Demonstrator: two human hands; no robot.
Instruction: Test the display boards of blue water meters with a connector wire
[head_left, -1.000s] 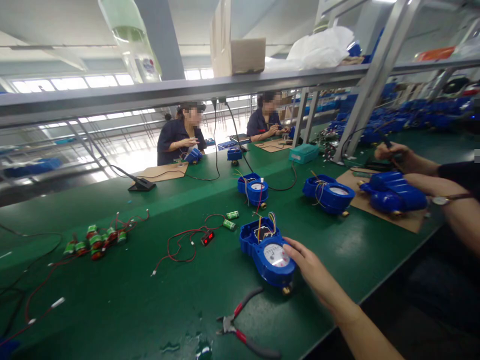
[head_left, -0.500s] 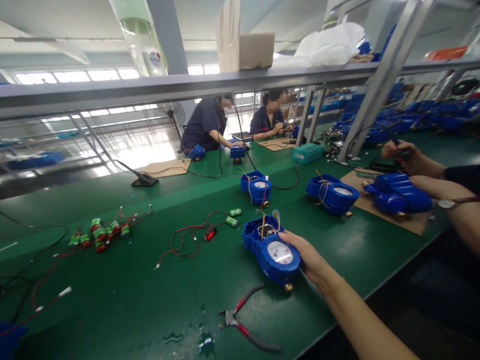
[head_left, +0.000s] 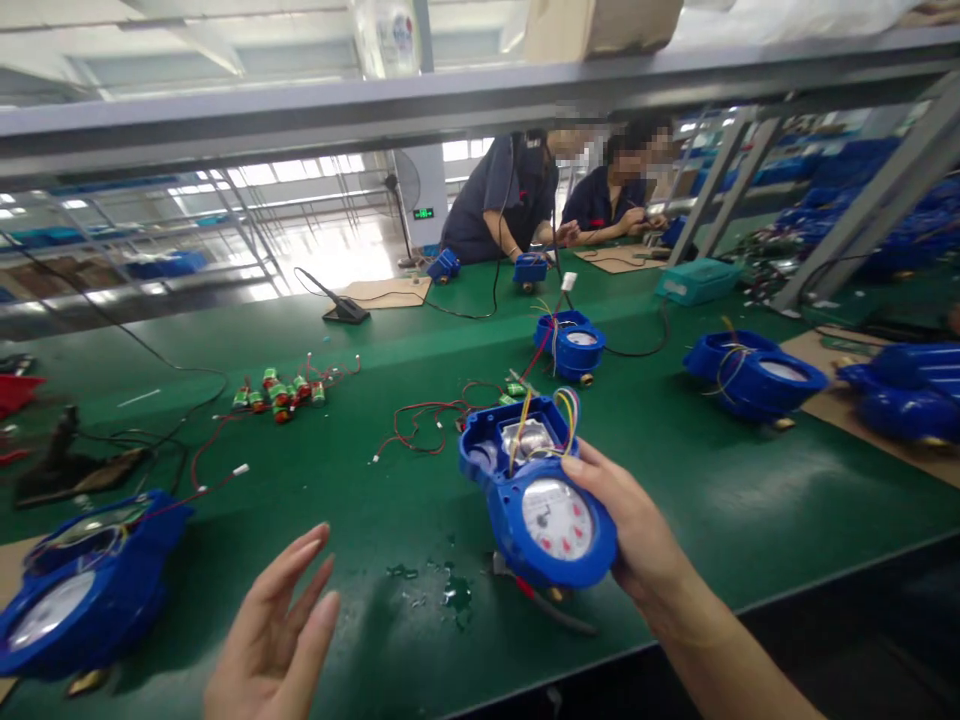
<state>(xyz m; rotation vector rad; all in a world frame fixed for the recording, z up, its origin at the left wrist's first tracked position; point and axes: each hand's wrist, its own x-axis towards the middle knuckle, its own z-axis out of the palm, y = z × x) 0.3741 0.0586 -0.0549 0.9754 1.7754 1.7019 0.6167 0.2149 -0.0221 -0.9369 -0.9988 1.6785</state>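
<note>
My right hand (head_left: 626, 510) grips a blue water meter (head_left: 506, 500) by its right side, thumb on the rim beside the white dial. The meter is lifted and tilted, its dial and open wire compartment facing me; yellow, white and purple wires stick up from it. Partly hidden beneath it lie cutting pliers (head_left: 551, 608) with dark and red handles. My left hand (head_left: 277, 630) is raised over the table to the left of the meter, fingers apart and holding nothing. Another open blue water meter (head_left: 90, 590) sits at the far left.
Green-wrapped batteries (head_left: 279, 390) with red leads lie mid-left on the green table (head_left: 360, 520). Water drops (head_left: 456, 590) are near the pliers. More meters (head_left: 756, 375) stand right and behind. A shelf beam (head_left: 450, 110) crosses above; two people (head_left: 487, 200) work opposite.
My right hand has raised the water meter off the table, over the pliers. My left hand has come into view at the lower left. The camera view has swung left.
</note>
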